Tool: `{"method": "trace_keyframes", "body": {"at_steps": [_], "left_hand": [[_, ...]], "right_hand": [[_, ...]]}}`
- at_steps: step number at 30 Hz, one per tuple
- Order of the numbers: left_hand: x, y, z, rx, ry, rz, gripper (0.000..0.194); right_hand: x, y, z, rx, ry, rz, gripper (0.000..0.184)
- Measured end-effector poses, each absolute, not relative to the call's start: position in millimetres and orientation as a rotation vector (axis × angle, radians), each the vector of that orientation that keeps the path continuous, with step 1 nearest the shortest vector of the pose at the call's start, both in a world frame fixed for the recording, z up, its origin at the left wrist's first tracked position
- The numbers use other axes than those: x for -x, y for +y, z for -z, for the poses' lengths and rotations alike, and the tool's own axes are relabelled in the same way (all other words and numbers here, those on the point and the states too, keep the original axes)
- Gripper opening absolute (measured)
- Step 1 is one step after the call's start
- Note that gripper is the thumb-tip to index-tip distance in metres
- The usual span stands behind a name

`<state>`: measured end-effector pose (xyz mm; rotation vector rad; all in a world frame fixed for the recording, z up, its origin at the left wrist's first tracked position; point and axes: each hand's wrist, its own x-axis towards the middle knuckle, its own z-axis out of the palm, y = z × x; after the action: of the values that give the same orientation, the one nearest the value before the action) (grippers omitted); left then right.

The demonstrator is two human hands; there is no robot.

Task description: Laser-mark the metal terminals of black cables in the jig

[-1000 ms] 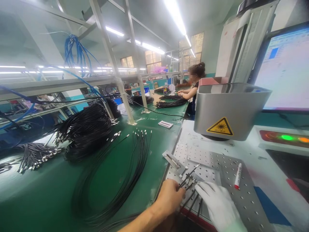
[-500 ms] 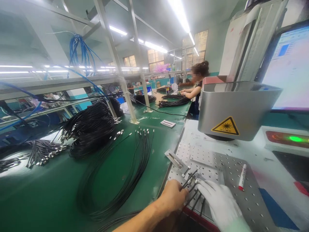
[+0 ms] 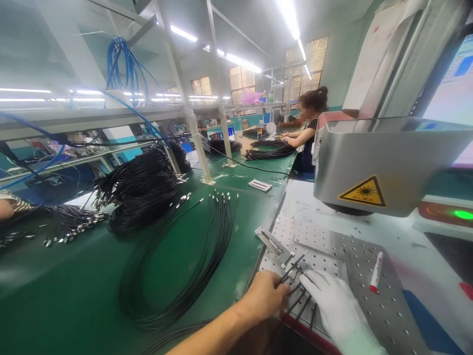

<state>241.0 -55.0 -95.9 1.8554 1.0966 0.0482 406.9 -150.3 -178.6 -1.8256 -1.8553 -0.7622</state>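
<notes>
My bare left hand (image 3: 268, 295) is closed around a black cable (image 3: 286, 277) at the near edge of a perforated metal plate (image 3: 318, 256). Close beside it, my right hand (image 3: 328, 298), in a white glove, has its fingers pinched together at the cable ends by a small metal fixture (image 3: 296, 268). Its fingertips partly hide what they grip, which looks like a cable's end. Several more black cables (image 3: 303, 308) run between both hands toward the front edge. A flat metal jig (image 3: 273, 244) lies just beyond my left hand.
A grey laser head (image 3: 384, 162) with a yellow warning sign overhangs the plate. A red-and-white marker (image 3: 377, 272) lies on the right. Loose black cables (image 3: 207, 266) curve across the green table (image 3: 92, 291), near a tall cable coil (image 3: 142, 192). A co-worker (image 3: 308, 123) sits farther back.
The view has turned slightly left, shifting the laser head rightward in the picture. My right fingertips now cover the pale cable end seen earlier. Another person's arm has appeared at the left edge.
</notes>
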Motion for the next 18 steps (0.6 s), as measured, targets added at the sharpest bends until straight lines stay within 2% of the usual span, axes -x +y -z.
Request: {"method": "trace_keyframes", "body": {"at_steps": [5,12,18], "left_hand": [[-232.7,-46.8,98.3,-1.995,1.071,-0.311,0.032],[-229.6,-40.7,95.3,-1.861,1.090,-0.195,0.019],[-237.0,-34.2,99.7,-1.836,1.188,-0.324,0.013]], "right_hand": [[-406.6,-149.0,181.9,1.791,-1.810,0.697,0.046],[-403.4,-149.2,176.9,1.782,-1.756,0.660,0.048],[-401.0,-148.6,170.9,1.762,-1.739,0.698,0.047]]}}
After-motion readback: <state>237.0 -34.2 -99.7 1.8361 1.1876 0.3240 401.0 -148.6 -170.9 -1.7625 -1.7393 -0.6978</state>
